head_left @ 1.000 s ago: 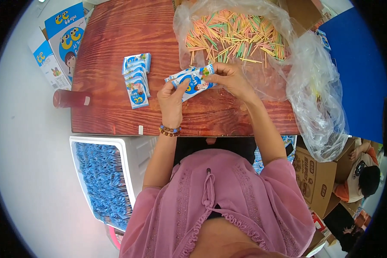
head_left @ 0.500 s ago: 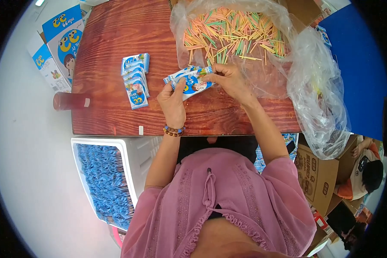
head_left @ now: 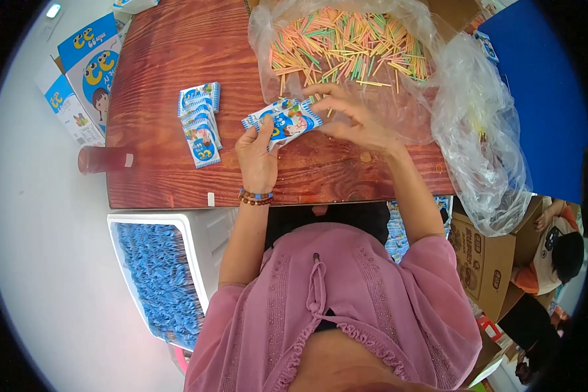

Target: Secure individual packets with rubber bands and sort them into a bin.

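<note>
My left hand point(head_left: 257, 160) grips a few overlapping blue-and-white packets point(head_left: 293, 128) above the wooden table, its thumb lying across the front one. My right hand point(head_left: 366, 127) is open beside the packets' right end, with its fingers apart. Whether its fingertips touch the packets, I cannot tell. To the left, a fanned row of similar packets point(head_left: 202, 144) lies on the table, overlapping one another. Beyond my right hand, many thin pink, yellow and green sticks point(head_left: 353, 49) lie loose on clear plastic.
A crumpled clear plastic bag point(head_left: 487, 130) hangs over the table's right edge. A reddish jar point(head_left: 101, 159) and a printed carton point(head_left: 98, 72) are at the left. Below the table's near edge stands a white bin point(head_left: 191, 261) filled with blue-topped pieces. Another person point(head_left: 549, 251) is at lower right.
My right hand has let go of the packets' right end; its fingers have spread and shifted slightly right. My left hand keeps its grip. The whole view has shifted slightly.
</note>
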Demonstrator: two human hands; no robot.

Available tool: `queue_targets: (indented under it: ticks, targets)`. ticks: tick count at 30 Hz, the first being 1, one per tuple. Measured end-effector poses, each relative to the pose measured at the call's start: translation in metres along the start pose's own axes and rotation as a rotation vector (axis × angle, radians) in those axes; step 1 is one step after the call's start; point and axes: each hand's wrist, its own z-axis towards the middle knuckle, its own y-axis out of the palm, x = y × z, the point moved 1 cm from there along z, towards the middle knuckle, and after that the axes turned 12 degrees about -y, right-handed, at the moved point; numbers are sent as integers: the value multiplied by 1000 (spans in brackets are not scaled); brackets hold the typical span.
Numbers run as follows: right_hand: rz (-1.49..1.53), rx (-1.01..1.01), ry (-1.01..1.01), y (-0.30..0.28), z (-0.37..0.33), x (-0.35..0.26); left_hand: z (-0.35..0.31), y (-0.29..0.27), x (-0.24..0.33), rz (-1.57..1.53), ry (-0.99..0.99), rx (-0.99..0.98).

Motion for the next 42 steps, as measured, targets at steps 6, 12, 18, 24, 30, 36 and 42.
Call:
queue_targets:
  ticks: [6,12,18,24,30,36,42]
  targets:
    - [-47,-155,-106,6,6,3,-3,10,0,31,-95,-32]
    - [-213,-107,-189,13,4,21,1,7,-9,29,-78,-39]
    - [13,-73,38,-21,-11,14,-5,8,-16,43,-35,14]
    - [-874,-138,-33,-122,-12,88,-21,5,-20,54,-174,-3]
    - [-1046,-488,78,-116,9,90,-20,-15,-18,41,-163,-30]
    - [-1115,-616,82,-120,13,82,-20,-17,-15,44,-192,-28]
    - [-1207,-653,-112,-125,15,96,-20,-9,-18,39,-198,-26]
